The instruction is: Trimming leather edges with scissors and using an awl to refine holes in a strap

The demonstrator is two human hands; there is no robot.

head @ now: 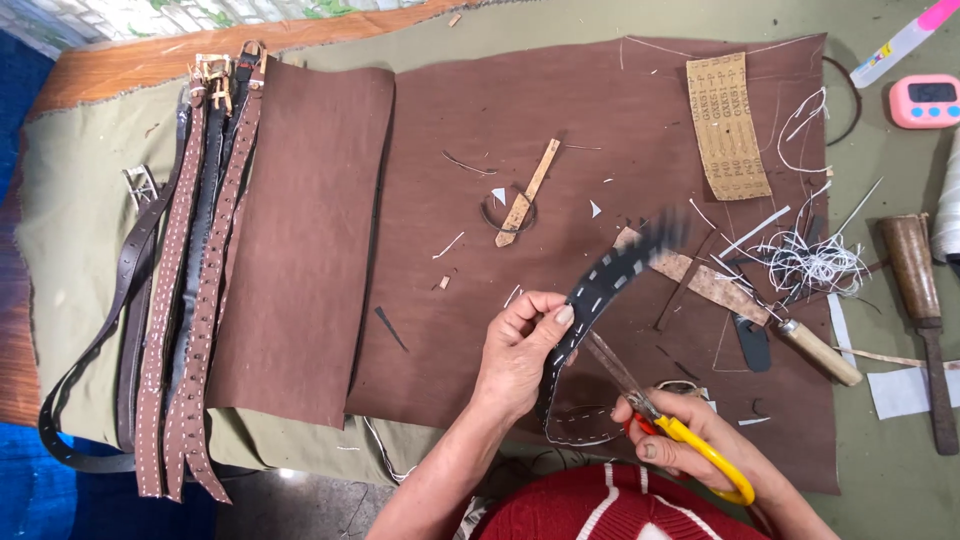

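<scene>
The far end of the dark strap (610, 285) is smeared by motion, so its tip above the brown leather sheet (600, 130) cannot be made out; only a row of pale slots along its length reads clearly. The left hand (520, 350) pinches this strap between thumb and fingers near the sheet's lower middle, the grip pressed tight on the strap's edge. The right hand (690, 440), just right of it at the sheet's lower edge, is closed through the yellow loops of the scissors (650, 405), whose thin metal blades touch the strap from below; whether the blades are parted is hard to tell. Both forearms are cut off by the lower frame, above a red knitted garment with white stripes. The sheet is matte, suede-like, folded over at its left third, and littered with white thread (810, 262) and pale snippets. Left of the sheet lie long studded and stitched belts (190, 300), their buckles partly hidden. On the sheet's upper right rests a tan perforated card (728, 125); right of the sheet a wooden-handled awl (815, 350), a rusty chisel-like tool (920, 310) and a pink timer (925, 100) sit on the olive-cloth worktop (70, 200).
</scene>
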